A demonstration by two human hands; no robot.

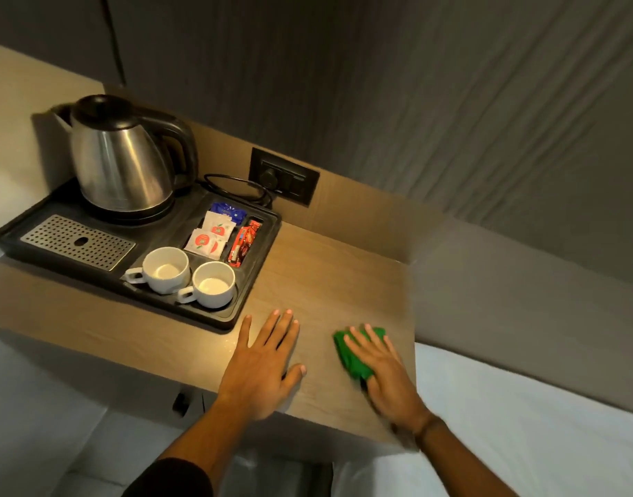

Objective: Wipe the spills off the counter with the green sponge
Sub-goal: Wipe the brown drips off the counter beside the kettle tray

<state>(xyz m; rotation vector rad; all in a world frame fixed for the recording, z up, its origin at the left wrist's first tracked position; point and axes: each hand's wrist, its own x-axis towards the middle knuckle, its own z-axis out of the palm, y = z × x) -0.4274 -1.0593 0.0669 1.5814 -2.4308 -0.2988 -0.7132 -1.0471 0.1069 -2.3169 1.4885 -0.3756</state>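
Now, my left hand (263, 367): flat on the pale wood-grain counter (326, 281), fingers spread, near its front edge.
My right hand (383, 374): I see straight fingers pressing on the crumpled green sponge (346, 360); blurred.
Green sponge: under that hand, by the counter's front right corner.
Black plastic tray (258, 267): back left, carrying a steel kettle (121, 166) and two white cups (166, 269).

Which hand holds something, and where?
The right hand presses flat fingers on top of the green sponge; no grip shows. The left hand lies flat on the counter.
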